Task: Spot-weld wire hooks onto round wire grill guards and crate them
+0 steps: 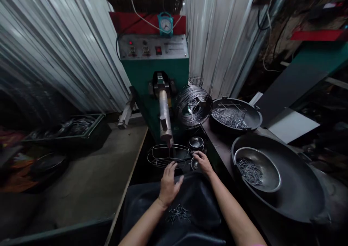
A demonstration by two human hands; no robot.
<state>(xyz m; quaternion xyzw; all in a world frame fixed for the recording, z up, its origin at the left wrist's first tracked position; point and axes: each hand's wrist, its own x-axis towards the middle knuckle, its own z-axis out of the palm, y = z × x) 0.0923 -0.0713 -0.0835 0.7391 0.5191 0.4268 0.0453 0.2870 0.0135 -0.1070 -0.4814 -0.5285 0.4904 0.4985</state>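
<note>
A round wire basket [152, 162] sits under the metal arm [165, 115] of a green machine, whose reddish tip points down into it. Pinching the basket's right rim is my right hand [202, 162]; some of the grip is hidden by the fingers. My left hand [169, 186] is at the basket's near side, fingers stretched out and thumb apart. Whether its fingertips touch the wire I cannot tell. Below my left hand, a small heap of short bent wire pieces [178, 214] lies on the black sheet [141, 206] over my lap.
A large bundle of wire rings [193, 106] hangs right of the arm. Farther right, a dark pan [255, 119] holds wire parts, and a bigger pan [299, 188] bears a metal bowl [272, 173] of wire pieces. A green crate [89, 131] stands left.
</note>
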